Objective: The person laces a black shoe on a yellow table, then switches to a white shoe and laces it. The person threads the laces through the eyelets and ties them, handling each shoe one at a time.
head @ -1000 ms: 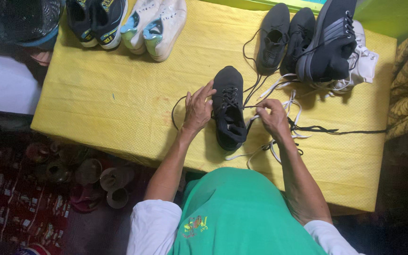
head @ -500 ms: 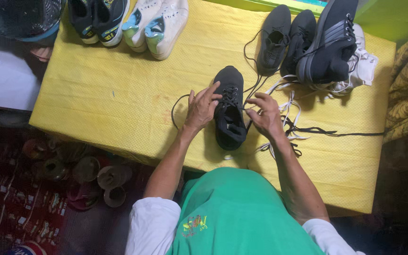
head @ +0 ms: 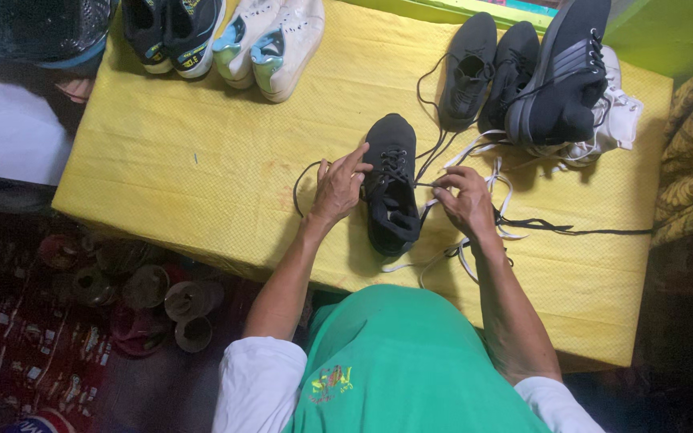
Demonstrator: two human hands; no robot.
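Observation:
A black sneaker [head: 391, 210] lies on the yellow table [head: 186, 176], toe pointing toward me. My left hand [head: 338, 186] rests against the shoe's left side, fingers on the lacing area. My right hand [head: 465, 200] is at the shoe's right side and pinches a black lace [head: 425, 185] pulled taut from the eyelets. Another part of the black lace loops on the table left of my left hand.
Two more black shoes [head: 491, 72] and a dark grey sneaker [head: 563, 72] on a white shoe sit at the back right, with loose white laces [head: 491, 172] and a black lace [head: 587, 231]. White sneakers [head: 274, 40] and dark sneakers [head: 174, 32] stand at the back left. Sandals [head: 146, 297] lie on the floor.
My right hand has moved up along the shoe's right side and drawn the lace tight. My left hand stays on the shoe.

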